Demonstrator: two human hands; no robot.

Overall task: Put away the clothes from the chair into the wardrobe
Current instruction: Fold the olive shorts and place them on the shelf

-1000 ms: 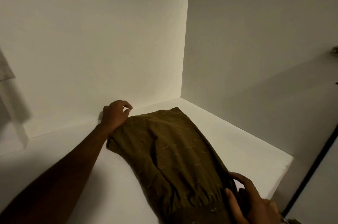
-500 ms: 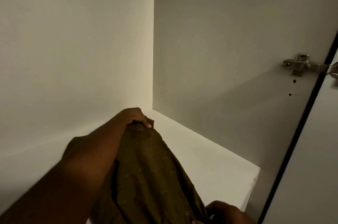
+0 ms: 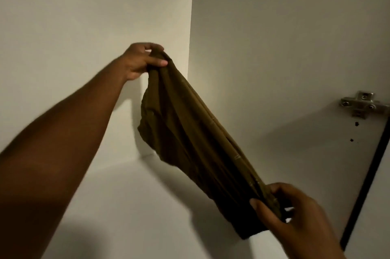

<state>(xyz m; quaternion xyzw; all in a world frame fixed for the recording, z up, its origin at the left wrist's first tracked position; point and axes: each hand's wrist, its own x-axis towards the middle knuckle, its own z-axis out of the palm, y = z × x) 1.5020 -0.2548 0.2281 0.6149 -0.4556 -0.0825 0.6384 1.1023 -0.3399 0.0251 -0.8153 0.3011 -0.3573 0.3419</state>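
Both hands, left hand (image 3: 140, 61) and right hand (image 3: 295, 214), are gripping the brown garment (image 3: 190, 130), apparently lifting it clear of the shelf (image 3: 130, 206), near a hinge (image 3: 362, 104).

garment (image 3: 190, 130) inside wardrobe, above shelf (image 3: 130, 206), left hand (image 3: 140, 61) behind-left, right hand (image 3: 295, 214) front-right, hinge (image 3: 362, 105) right

Inside the white wardrobe compartment, the left hand (image 3: 141, 62) pinches the far end of an olive-brown garment (image 3: 190, 132) near the rear corner, while the right hand (image 3: 295, 216) grips its near end. The cloth is stretched between them above the shelf (image 3: 126, 206); its lowest fold possibly touches the shelf edge. A metal hinge plate (image 3: 362, 104) is fixed to the right side panel (image 3: 274, 47).
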